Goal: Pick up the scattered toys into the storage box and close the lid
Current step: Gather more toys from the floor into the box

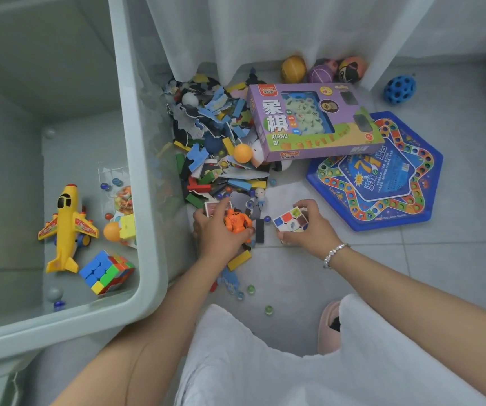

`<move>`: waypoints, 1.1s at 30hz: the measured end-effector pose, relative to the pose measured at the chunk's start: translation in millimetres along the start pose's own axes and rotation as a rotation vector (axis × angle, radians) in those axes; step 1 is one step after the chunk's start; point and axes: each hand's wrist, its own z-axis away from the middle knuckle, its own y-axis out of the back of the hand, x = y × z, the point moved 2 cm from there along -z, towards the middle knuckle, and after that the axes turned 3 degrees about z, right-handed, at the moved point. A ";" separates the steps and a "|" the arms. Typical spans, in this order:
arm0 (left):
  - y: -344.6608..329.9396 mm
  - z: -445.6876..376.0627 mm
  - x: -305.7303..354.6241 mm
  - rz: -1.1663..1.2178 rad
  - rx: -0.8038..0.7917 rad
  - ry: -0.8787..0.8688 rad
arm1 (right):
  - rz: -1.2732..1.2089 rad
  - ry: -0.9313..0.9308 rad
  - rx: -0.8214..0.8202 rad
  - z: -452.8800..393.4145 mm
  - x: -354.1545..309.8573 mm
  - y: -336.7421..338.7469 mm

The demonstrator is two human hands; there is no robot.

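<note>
Both my arms reach forward, low over the floor. My left hand (216, 230) curls around an orange robot figure (236, 221) at the pile's near edge, just right of the storage box (151, 200). My right hand (309, 227) pinches a small puzzle cube (291, 220).

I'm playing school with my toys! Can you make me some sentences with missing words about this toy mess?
1. The left hand holds a little robot coloured ____.
2. The right hand grips a small ____ with coloured squares.
3. The yellow ____ lies inside the storage box.
4. The purple game box rests partly on the ____ game board.

Missing words: orange; cube; airplane; blue
</note>
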 end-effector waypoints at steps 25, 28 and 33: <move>111.1 123.8 155.3 0.919 -0.083 -0.199 | -0.860 0.255 -0.083 99.8 -111.6 120.7; 153.2 133.3 151.5 0.867 -0.026 -0.239 | -0.838 0.322 -0.145 117.5 -150.9 117.6; 215.5 129.8 119.9 0.878 0.079 -0.264 | -0.650 0.445 -0.262 131.8 -211.8 84.4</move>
